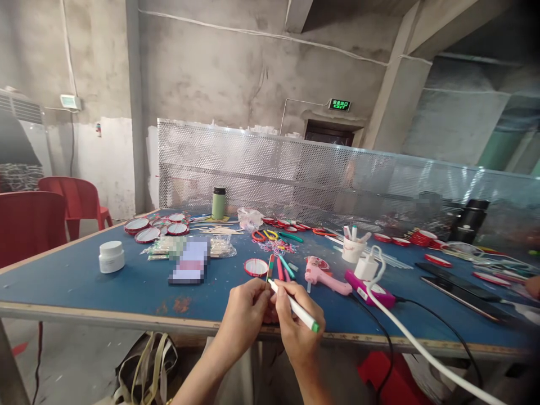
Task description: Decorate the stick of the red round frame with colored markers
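Note:
My right hand (298, 326) is closed around a white marker with a green end (295, 307), its tip pointing up and left. My left hand (247, 315) pinches a thin wooden stick (270, 269) that rises from its fingers, and the marker tip meets the stick just above the fingertips. Both hands hover over the near edge of the blue table (105, 287). Just beyond them lie a small round red-rimmed disc (255, 266), several coloured markers (283, 268) and a pink glue gun (323, 275).
A white jar (111, 256), red-rimmed discs (156, 228), a green bottle (218, 203), a cup of markers (352, 247), a charger with white cable (371, 267) and black strips (459, 289) lie on the table. Red chairs (31, 222) stand left. Perforated metal screen (295, 169) behind.

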Demonstrator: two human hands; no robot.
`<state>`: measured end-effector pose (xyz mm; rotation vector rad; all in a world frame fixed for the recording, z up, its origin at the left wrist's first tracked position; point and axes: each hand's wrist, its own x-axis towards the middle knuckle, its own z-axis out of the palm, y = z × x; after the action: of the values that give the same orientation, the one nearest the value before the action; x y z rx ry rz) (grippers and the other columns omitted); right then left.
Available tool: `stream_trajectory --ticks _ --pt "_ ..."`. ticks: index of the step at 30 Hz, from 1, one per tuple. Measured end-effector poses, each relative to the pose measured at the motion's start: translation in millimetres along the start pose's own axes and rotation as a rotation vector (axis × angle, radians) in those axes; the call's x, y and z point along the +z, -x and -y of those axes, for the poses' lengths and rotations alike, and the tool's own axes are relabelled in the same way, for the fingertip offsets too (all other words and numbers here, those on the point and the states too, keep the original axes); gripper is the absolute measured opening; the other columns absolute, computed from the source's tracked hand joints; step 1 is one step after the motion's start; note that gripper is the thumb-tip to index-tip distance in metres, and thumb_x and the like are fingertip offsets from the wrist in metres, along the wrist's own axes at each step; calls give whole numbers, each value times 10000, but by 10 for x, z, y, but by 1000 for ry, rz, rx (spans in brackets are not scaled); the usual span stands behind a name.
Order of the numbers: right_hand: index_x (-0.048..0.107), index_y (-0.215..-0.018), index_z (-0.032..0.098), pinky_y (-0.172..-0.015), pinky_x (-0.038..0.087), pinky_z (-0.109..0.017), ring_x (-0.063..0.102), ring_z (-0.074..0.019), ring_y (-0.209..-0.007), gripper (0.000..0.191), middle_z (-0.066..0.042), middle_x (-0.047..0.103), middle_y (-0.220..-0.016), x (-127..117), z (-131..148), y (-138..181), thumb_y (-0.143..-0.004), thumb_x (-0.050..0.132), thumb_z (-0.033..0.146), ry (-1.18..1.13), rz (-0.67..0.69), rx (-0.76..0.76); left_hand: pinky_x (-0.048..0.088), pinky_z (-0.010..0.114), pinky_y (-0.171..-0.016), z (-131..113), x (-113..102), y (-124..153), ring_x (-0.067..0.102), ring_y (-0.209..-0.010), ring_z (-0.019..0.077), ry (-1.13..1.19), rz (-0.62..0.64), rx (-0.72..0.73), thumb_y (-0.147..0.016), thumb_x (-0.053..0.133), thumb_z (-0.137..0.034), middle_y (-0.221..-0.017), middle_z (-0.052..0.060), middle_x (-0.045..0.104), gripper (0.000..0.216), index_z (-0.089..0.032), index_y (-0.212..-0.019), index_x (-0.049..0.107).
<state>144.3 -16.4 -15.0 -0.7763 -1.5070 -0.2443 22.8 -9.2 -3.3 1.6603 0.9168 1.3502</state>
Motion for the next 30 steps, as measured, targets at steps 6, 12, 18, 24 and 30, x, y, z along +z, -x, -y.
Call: stream_trajectory --ticks 6,12,18,24,30 --pt "694 -915 181 -625 549 -231 700 -144 -640 154 -35 748 -764 5 -1 1 -939 542 173 11 -3 2 446 196 -511 30 4 3 602 -530 138 6 4 4 -866 502 -347 -593 -2 601 253 -183 -681 556" --pt "690 -913 184 -623 545 -228 696 -140 -639 155 -31 745 -761 3 -7 2 -939 538 169 5 8 6 451 195 -515 30 5 -4 597 -539 138 1 0 0 -859 501 -341 -597 -3 597 243 -186 -678 554" --pt "688 -889 182 -604 534 -221 685 -138 -614 154 -20 727 -715 -7 12 2 -936 542 178 8 5 3 458 203 -516 28 4 -9 597 -538 145 -4 -9 -3 -844 504 -331 -588 1 591 236 -186 -662 548" --pt "688 -872 183 -597 532 -218 682 -134 -596 163 -18 728 -705 -12 26 -12 -939 539 188 13 14 6 451 203 -513 17 -5 -11 601 -536 145 -27 -15 -1 -846 496 -319 -581 1 596 238 -187 -655 547" --pt "699 -872 186 -607 541 -230 687 -140 -598 170 -18 727 -693 -19 19 1 -938 543 204 24 4 10 462 206 -507 16 -6 -11 608 -532 144 16 -10 -13 -845 516 -360 -588 1 607 258 -186 -657 546"
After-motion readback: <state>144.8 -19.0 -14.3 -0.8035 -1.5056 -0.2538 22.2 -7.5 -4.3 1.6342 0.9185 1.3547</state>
